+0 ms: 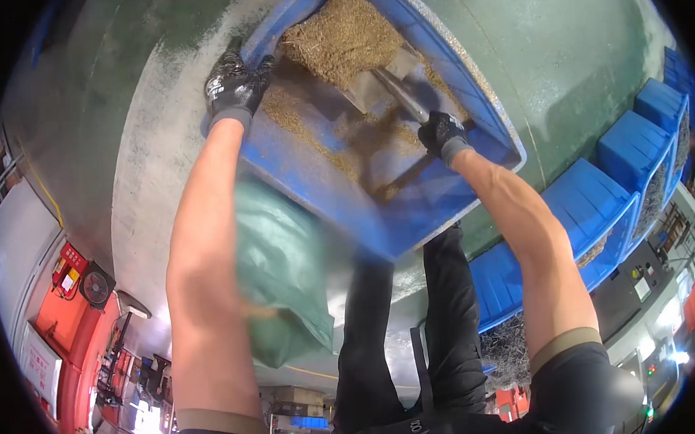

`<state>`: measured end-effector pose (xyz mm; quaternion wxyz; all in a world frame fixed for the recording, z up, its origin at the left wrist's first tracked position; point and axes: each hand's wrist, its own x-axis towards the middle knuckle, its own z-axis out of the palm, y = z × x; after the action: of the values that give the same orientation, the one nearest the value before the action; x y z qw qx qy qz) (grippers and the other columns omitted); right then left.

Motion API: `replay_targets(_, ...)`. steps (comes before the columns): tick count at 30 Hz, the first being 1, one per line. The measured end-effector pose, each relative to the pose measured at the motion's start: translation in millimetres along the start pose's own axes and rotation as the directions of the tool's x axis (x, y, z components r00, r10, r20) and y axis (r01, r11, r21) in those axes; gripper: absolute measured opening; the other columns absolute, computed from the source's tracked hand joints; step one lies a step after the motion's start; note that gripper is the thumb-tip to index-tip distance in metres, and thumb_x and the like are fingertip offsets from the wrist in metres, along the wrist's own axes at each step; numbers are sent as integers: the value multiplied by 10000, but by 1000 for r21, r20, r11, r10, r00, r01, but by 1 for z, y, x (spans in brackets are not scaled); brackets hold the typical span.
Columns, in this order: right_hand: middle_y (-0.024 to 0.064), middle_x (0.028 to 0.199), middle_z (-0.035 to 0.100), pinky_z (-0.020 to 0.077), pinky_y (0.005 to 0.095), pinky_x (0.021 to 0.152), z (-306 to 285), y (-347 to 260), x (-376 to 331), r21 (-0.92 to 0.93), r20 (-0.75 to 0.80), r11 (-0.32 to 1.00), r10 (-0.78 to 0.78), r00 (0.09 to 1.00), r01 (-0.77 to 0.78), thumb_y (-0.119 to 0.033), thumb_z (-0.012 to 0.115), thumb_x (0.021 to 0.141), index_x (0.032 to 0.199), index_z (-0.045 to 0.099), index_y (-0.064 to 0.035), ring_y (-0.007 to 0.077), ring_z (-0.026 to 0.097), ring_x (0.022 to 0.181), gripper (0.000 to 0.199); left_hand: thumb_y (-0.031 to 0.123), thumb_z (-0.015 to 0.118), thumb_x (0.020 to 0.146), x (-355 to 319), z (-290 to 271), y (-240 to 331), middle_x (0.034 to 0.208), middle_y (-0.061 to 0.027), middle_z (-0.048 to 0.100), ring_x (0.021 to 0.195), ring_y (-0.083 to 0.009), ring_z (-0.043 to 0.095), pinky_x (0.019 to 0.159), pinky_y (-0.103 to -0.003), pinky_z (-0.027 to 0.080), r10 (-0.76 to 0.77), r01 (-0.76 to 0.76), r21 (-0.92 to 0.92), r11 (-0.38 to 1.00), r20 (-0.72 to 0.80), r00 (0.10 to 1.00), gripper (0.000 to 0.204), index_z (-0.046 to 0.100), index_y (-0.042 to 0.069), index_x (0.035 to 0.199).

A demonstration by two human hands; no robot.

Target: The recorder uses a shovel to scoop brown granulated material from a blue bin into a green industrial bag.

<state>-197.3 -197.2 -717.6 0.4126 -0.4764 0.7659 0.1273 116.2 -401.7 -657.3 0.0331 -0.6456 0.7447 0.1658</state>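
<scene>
A large blue plastic crate [433,213] sits in front of me, tilted, with a heap of small brass-coloured metal parts [340,39] at its far end. My left hand [235,86], in a dark glove, grips the crate's left rim. In its own dark glove, my right hand [442,134] is closed on the handle of a grey metal scoop [384,83] whose blade lies against the heap inside the crate. A green sack [284,274] hangs below the crate's near left corner, between my arms.
More blue crates [617,166] holding metal parts line the right side. The floor [565,44] is green. My dark trouser legs [414,330] show below the crate. A red cabinet with a fan [87,286] stands at the left; machine panels sit at the lower right.
</scene>
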Motion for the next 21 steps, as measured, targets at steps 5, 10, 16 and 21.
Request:
replay_targets(5,211,920,646,491,441,797,-12,0,-53,-6,-52,998,-55,997,55,-248,540,731,929,655,-63,362,623,892,294,476,609,795,-50,-69,7,1362,-152,443,1213,-315,468,1010,-374,383,-18,44,-174,984,147,989,747,338,119,1393)
replay_targets(10,199,873,649,501,452,737,-29,32,-117,52,-121,984,-161,979,169,-251,579,726,914,647,-69,367,627,843,271,359,621,823,-149,-186,8,1301,-148,499,1181,-314,494,993,-393,401,-82,72,-305,950,-21,996,615,407,114,1344)
replay_targets(16,144,618,635,517,377,542,-80,52,-212,38,94,999,28,995,-32,-253,570,807,853,613,-11,232,647,527,249,276,617,852,-336,-258,-40,1289,-156,517,1198,-277,494,990,-355,399,-482,419,-282,863,-214,849,546,443,42,1313)
replay_targets(21,151,640,638,507,384,509,-145,55,-294,-32,105,999,-25,994,28,-248,601,806,843,616,-5,257,648,546,247,319,649,813,-486,-248,-34,1325,-182,472,1191,-298,489,983,-355,391,-696,647,-260,717,-326,640,655,390,33,1343)
